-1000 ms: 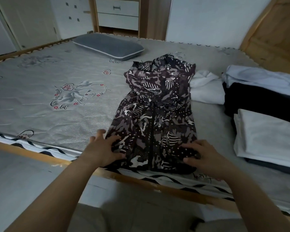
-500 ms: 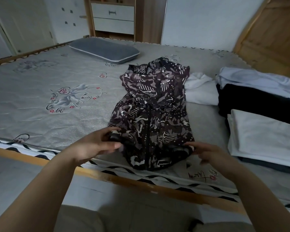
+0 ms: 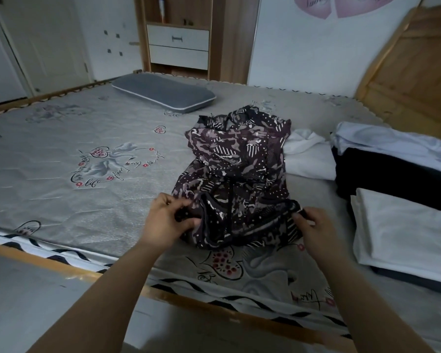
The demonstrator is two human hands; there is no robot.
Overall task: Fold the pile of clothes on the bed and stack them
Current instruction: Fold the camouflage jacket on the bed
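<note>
A dark patterned dress (image 3: pixel 236 164) lies lengthwise on the grey mattress (image 3: pixel 61 200), its hem end lifted and carried away from the bed's near edge. My left hand (image 3: pixel 167 222) grips the hem's left corner. My right hand (image 3: pixel 313 229) pinches the hem's right corner. To the right sits a stack of folded clothes: a white folded piece (image 3: pixel 405 233) in front, a black garment (image 3: pixel 392 174) behind it and a pale blue one (image 3: pixel 390 142) on top at the back. A crumpled white garment (image 3: pixel 308 156) lies between the dress and that stack.
A grey pillow (image 3: pixel 163 91) lies at the far side of the mattress. The wooden bed frame (image 3: pixel 214 309) runs along the near edge, a wooden headboard (image 3: pixel 413 72) stands at the right. A cabinet with drawers (image 3: pixel 178 44) is against the far wall.
Both hands went from lying on the dress's hem to gripping its corners. They have lifted the hem and brought it up over the dress, away from the bed's edge.
</note>
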